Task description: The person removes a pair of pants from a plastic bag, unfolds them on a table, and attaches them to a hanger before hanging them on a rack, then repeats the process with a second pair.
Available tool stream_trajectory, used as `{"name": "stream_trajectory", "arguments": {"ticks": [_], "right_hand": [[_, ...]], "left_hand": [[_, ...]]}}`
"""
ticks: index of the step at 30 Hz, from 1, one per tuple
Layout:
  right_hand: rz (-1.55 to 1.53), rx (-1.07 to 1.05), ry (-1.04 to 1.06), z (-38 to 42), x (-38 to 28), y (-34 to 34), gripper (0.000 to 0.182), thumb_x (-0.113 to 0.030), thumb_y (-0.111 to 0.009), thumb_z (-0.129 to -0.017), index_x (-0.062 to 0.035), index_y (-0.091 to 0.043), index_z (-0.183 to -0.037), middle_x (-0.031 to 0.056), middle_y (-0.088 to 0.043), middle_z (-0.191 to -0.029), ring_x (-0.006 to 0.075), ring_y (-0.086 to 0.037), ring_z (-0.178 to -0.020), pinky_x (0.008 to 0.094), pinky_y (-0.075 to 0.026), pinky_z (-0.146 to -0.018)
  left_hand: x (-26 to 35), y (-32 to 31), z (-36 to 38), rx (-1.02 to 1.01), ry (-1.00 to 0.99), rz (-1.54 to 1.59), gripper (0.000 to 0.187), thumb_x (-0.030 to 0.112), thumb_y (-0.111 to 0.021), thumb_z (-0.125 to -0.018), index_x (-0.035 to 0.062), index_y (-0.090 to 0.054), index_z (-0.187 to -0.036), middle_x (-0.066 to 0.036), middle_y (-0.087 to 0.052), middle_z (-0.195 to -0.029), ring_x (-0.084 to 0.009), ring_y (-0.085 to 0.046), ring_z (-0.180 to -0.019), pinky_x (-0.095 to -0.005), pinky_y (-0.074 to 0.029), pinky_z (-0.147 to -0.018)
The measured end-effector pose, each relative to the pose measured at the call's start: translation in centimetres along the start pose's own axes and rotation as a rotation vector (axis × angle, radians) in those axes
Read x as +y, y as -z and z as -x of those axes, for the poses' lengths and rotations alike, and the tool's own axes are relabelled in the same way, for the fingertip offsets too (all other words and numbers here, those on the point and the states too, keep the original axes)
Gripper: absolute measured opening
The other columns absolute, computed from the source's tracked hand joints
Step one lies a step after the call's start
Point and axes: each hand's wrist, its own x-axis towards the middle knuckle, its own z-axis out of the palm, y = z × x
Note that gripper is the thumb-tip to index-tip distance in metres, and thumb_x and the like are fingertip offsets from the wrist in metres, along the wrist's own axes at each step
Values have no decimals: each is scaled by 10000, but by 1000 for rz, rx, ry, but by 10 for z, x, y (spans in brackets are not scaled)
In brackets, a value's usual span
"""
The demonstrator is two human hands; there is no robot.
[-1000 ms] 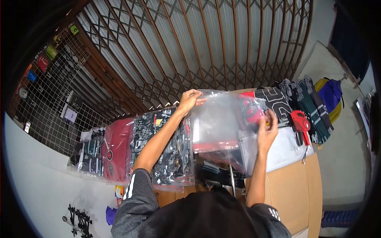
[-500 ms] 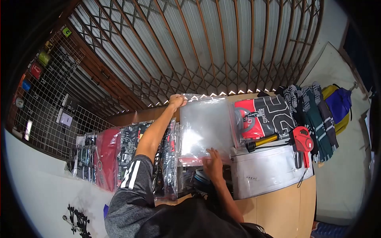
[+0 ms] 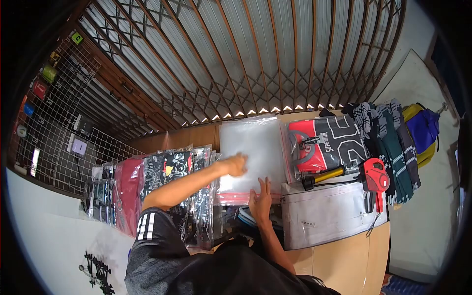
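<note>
Clear plastic bags with a red strip along the near edge lie in the middle of the table. My left hand is over the left part of these bags, somewhat blurred, and its fingers look curled; whether they hold anything is hidden. At the near edge, by the red strip, my right hand rests with its fingers spread and nothing in them. Packed dark garments lie just left of the bags. A red and black packed jersey is on their right side.
A red tool and a black and yellow cylinder lie at the right, by a grey-white package. Dark striped garments hang over the right end. A maroon packed garment lies left. A folding metal gate stands behind.
My left hand has moved from the bags' far left corner toward me, onto their surface. My right hand stays near the red strip, its fingers now more upright. The view has shifted slightly.
</note>
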Motion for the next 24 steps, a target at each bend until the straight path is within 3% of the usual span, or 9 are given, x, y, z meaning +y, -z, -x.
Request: {"name": "stream_trajectory", "arguments": {"ticks": [4, 7, 9, 11, 14, 17, 18, 21, 24], "right_hand": [[75, 100, 38, -7, 9, -10, 688, -80, -685, -895, -7, -372, -1504, 415, -209, -1554, 568, -314, -1413, 490, -395, -1114], [1, 96, 21, -19, 5, -5, 669, -109, -690, -897, 7, -389, -1482, 423, -214, -1543, 607, -236, -1422, 545, -356, -1136], [129, 47, 68, -28, 9, -6, 679, -125, -695, -891, 1, -390, -1484, 439, -228, -1527, 623, -225, -1417, 570, -342, -1138], [231, 27, 82, -31, 24, -12, 682, -134, -696, -887, -8, -394, -1485, 441, -245, -1519, 636, -220, -1411, 591, -332, -1137], [304, 60, 34, -39, 69, -36, 652, -127, -690, -872, -32, -438, -1466, 397, -281, -1533, 647, -238, -1397, 608, -341, -1128], [414, -10, 29, -38, 52, -30, 623, -128, -691, -862, -25, -472, -1437, 393, -300, -1523, 643, -245, -1397, 617, -338, -1124], [429, 10, 36, -33, 36, -26, 592, -134, -687, -856, -21, -510, -1409, 376, -340, -1512, 606, -285, -1401, 639, -278, -1147], [585, -9, 151, -11, 16, -16, 578, -197, -658, -887, -36, -508, -1421, 338, -333, -1547, 525, -286, -1446, 661, -161, -1176], [572, 19, 104, 11, 23, -17, 549, -183, -656, -870, -23, -556, -1386, 336, -357, -1532, 540, -292, -1434, 660, -163, -1176]], "left_hand": [[60, -40, 56, -488, 141, -134, 933, 437, -600, -957, -70, -114, -1572, -417, -209, -1554, -476, -374, -1420, -462, -372, -1162], [75, -61, 81, -441, 185, -193, 1012, 460, -606, -945, -78, -19, -1570, -460, -160, -1539, -511, -372, -1407, -465, -359, -1170], [79, -68, 94, -345, 139, -190, 1033, 462, -612, -938, -58, 10, -1578, -393, -320, -1510, -475, -442, -1371, -578, -279, -1178], [79, -69, 101, -346, 120, -131, 1063, 474, -630, -923, -41, 26, -1583, -387, -347, -1506, -486, -437, -1368, -587, -268, -1183], [55, -97, 82, -377, 45, -72, 1082, 499, -652, -902, 15, 20, -1598, -364, -283, -1554, -510, -377, -1401, -516, -327, -1174], [41, -118, 64, -370, -25, -115, 1067, 519, -641, -900, 66, 11, -1612, -289, -313, -1582, -475, -377, -1417, -505, -351, -1158], [68, -77, 92, -411, 73, -122, 1075, 536, -644, -890, 67, -2, -1614, -287, -386, -1544, -433, -443, -1384, -506, -378, -1126], [44, -110, 57, -441, -17, -100, 1106, 561, -656, -874, 68, 1, -1614, -264, -452, -1510, -421, -510, -1324, -493, -398, -1107], [52, -98, 73, -403, 34, -48, 1125, 544, -715, -842, 56, -58, -1614, -249, -484, -1491, -409, -541, -1293, -462, -421, -1085]]}}
